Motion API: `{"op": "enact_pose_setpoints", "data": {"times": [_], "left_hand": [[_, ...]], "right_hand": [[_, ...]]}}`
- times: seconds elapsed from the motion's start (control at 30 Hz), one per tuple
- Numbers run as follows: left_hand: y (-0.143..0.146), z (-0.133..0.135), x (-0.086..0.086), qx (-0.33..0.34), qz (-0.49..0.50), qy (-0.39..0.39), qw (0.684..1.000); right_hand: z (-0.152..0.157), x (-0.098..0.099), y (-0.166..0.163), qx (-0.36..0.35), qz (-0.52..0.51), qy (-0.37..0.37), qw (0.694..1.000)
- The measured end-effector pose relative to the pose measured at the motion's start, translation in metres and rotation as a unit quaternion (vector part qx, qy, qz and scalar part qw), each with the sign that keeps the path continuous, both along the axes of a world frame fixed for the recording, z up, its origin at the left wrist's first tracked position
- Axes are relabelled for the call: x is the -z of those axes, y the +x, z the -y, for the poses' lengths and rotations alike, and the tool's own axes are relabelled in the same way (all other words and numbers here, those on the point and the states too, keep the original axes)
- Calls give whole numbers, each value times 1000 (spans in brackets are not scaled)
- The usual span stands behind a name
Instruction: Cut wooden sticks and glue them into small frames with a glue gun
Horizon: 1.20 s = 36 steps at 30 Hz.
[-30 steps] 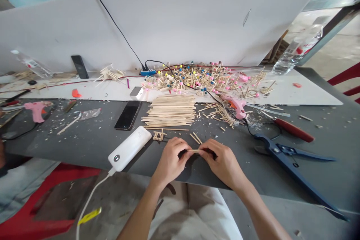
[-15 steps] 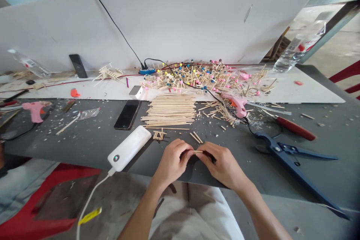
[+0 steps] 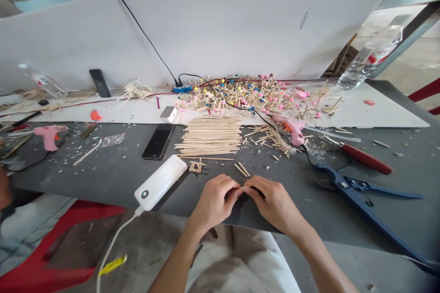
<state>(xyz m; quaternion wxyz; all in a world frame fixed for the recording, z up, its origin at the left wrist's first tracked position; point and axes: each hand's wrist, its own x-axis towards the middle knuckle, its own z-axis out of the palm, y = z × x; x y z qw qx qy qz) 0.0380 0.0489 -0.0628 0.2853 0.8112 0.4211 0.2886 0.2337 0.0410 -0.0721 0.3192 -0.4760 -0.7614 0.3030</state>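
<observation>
Close to the table's front edge, my left hand (image 3: pixel 217 199) and my right hand (image 3: pixel 273 199) meet with fingertips pinched. Between them is a short wooden stick (image 3: pixel 244 187), mostly covered by the fingers. Just beyond my hands lie a few cut stick pieces (image 3: pixel 242 169) on the grey table (image 3: pixel 113 174). A small frame of glued sticks (image 3: pixel 196 165) stands to the left of them. Farther back, a layer of long wooden sticks (image 3: pixel 210 136) is spread side by side.
A white power bank (image 3: pixel 161 182) with a cable and a phone (image 3: pixel 158 141) lie left. On the right are a pink glue gun (image 3: pixel 294 130), blue cutters (image 3: pixel 347 185) and a red-handled tool (image 3: pixel 367 159). Behind is a heap of sticks with coloured balls (image 3: pixel 247 94). Another person's arm (image 3: pixel 5 190) shows far left.
My fingertips have drawn closer together, so less of the stick shows between them. The whole view has shifted slightly; the things on the table stay in place.
</observation>
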Motion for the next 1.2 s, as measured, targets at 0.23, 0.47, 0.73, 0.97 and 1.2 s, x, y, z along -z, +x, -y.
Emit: {"op": "enact_pose_setpoints", "data": {"times": [0.23, 0.47, 0.73, 0.97, 1.2], "left_hand": [[0, 2, 2, -25, 3, -16, 1000], [-1, 2, 1, -17, -4, -36, 999], [-1, 3, -1, -21, -1, -20, 1000], [0, 2, -1, -37, 5, -30, 999], [0, 2, -1, -34, 11, -32, 999]], "right_hand": [[1, -2, 2, 1, -32, -11, 999], [1, 0, 0, -4, -20, 4, 1000], [0, 3, 0, -11, -22, 20, 1000], [1, 0, 1, -26, -23, -6, 999], [1, 0, 1, -25, -47, -20, 998]]}}
